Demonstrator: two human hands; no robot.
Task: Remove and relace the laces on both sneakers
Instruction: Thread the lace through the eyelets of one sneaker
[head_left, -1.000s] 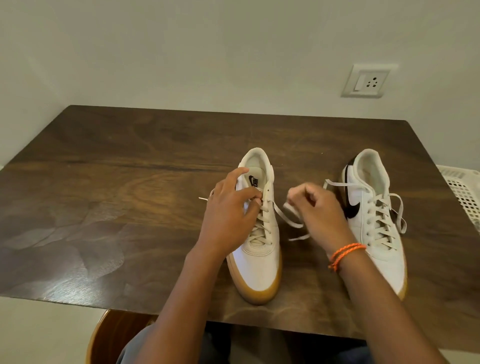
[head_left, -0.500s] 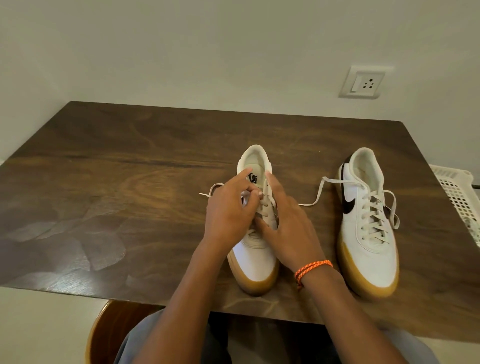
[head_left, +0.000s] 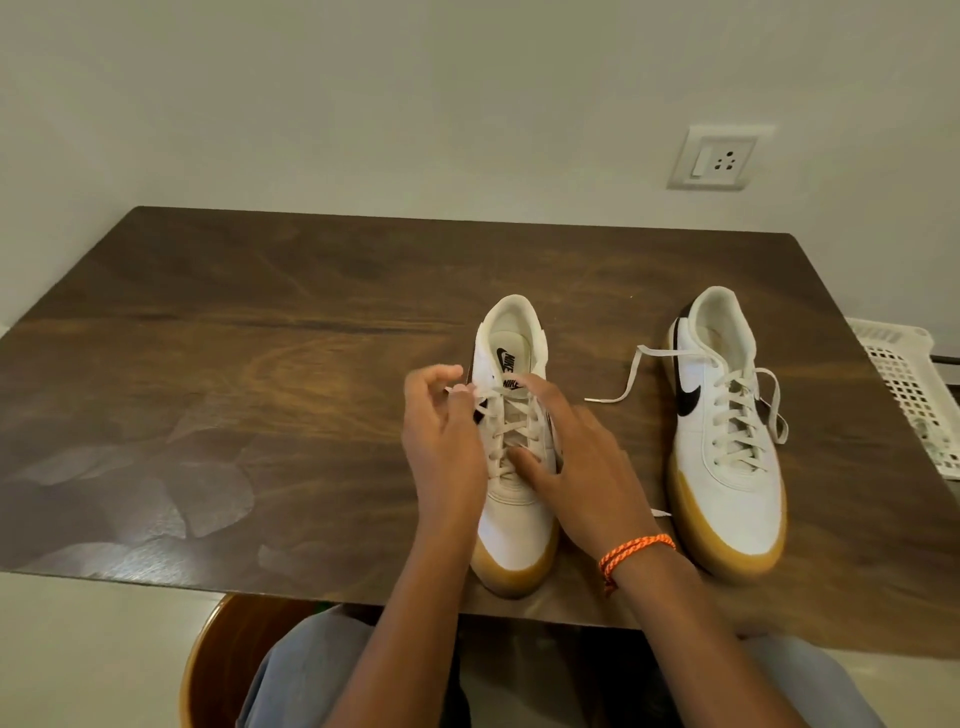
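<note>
Left hand (head_left: 441, 441) is pinching the lace end (head_left: 460, 391) beside the near sneaker (head_left: 514, 467); right hand (head_left: 576, 462) is lying open, steadying its eyelets; unlacing seems underway; next, drawing that end free; second sneaker (head_left: 727, 447) is sitting right of it, well apart.

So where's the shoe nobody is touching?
In the head view, that sneaker sits on the table's right side, beside the white basket, right of the held shoe.

Dark wood table (head_left: 260, 364) vs plain wall; white socket/switch plate (head_left: 719, 158) on wall upper right; white perforated basket (head_left: 906, 384) at table's right edge; brown stool (head_left: 223, 660) below.
</note>
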